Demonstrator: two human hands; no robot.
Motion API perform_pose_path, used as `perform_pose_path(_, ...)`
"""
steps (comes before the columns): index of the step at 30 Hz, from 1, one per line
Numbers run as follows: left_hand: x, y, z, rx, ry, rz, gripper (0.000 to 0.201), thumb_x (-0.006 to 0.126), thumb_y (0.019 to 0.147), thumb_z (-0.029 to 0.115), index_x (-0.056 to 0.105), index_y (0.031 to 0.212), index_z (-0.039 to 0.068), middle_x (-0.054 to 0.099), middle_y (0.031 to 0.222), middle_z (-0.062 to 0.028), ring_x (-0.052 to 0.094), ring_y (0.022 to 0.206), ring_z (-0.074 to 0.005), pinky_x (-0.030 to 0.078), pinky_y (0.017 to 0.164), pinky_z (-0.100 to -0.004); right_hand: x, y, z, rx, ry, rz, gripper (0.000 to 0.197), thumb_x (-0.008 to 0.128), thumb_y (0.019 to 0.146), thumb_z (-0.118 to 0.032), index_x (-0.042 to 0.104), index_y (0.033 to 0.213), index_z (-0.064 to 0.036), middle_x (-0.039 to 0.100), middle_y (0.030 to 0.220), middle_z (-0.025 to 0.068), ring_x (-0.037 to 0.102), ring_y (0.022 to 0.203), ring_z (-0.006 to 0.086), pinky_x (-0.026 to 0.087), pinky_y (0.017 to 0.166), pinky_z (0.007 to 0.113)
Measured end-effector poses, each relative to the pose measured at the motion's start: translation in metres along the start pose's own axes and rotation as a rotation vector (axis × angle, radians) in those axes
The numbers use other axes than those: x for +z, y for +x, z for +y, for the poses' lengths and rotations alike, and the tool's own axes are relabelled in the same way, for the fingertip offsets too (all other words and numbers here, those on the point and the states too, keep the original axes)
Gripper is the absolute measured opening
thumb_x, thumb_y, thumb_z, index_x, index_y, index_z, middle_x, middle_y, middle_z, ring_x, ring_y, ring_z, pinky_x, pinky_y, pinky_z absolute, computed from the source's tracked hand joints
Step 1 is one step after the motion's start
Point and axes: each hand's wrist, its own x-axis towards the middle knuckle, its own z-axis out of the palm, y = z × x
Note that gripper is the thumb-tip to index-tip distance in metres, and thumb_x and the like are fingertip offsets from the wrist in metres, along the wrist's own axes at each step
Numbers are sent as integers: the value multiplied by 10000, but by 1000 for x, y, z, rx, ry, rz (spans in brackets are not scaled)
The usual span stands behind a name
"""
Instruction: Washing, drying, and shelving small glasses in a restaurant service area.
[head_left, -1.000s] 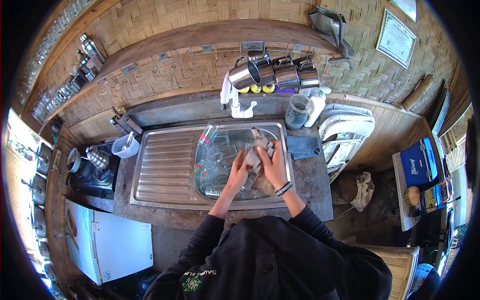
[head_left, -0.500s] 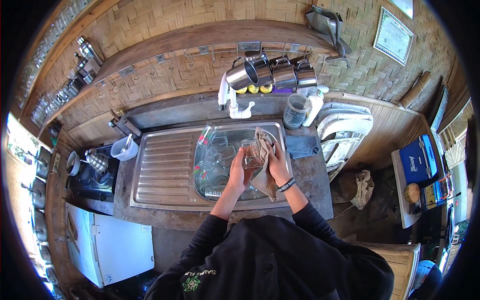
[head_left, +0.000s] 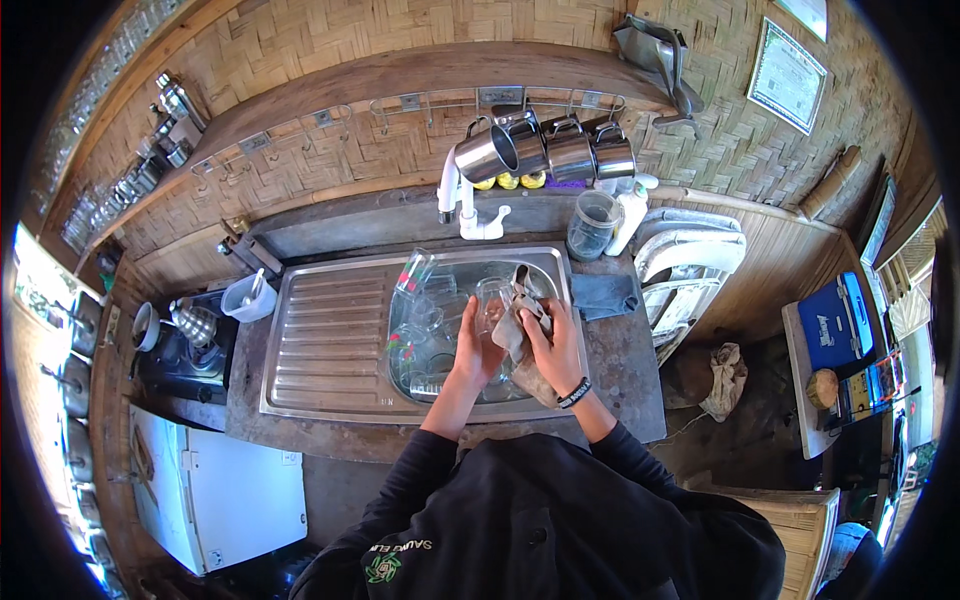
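Note:
Above the sink basin (head_left: 398,376), my left hand (head_left: 472,345) is closed around a clear drinking glass (head_left: 491,298). My right hand (head_left: 556,345) grips a grey-brown cloth (head_left: 512,335), bunched against the glass's right side, with its loose end hanging below the wrist. Several other clear glasses (head_left: 428,315) lie in the basin, some with red and green prints. One printed glass (head_left: 412,272) leans at the basin's upper left edge. The cloth and fingers hide part of the held glass.
A ribbed steel drainboard (head_left: 330,335) adjoins the basin on the left. Behind stands a white tap (head_left: 470,205), below hanging steel mugs (head_left: 487,153). Right of the sink are a folded dark cloth (head_left: 604,295), a jar (head_left: 592,225) and a white bottle (head_left: 628,220).
My right hand has bunched the cloth up closer against the glass and turned inward. The cloth's top edge has dropped. My left hand has shifted slightly left with the glass.

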Motion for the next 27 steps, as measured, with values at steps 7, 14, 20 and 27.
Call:
perform_pose_path(7,-15,0,12,85,376,125,540,510,995,432,465,1342,20,581,1272,-129,578,1160,-250,482,971,-375,-9,-4,-6,-86,-93,-30,295,693,889,-187,564,1052,22,539,992,185,558,902,362,454,769,409)
perform_pose_path(14,-11,1,-8,127,473,362,470,532,1010,321,436,1385,54,565,1264,-97,591,1140,-194,507,928,-318,2,-4,-7,-185,-93,-98,293,711,873,-169,558,1065,-9,514,1010,177,555,919,361,460,783,408)
perform_pose_path(20,-5,-11,-9,162,528,229,415,492,1027,315,466,1356,63,580,1224,-74,597,1093,-174,532,875,-337,7,20,12,-39,-72,-24,281,663,921,-207,518,1024,11,529,950,168,569,878,311,454,725,381)
perform_pose_path(27,12,-15,-2,91,496,104,397,457,1030,368,525,1282,68,593,1160,-65,600,979,-169,551,861,-376,6,20,20,433,654,-84,195,590,977,-186,585,1105,-39,635,1000,85,601,918,131,470,767,290)
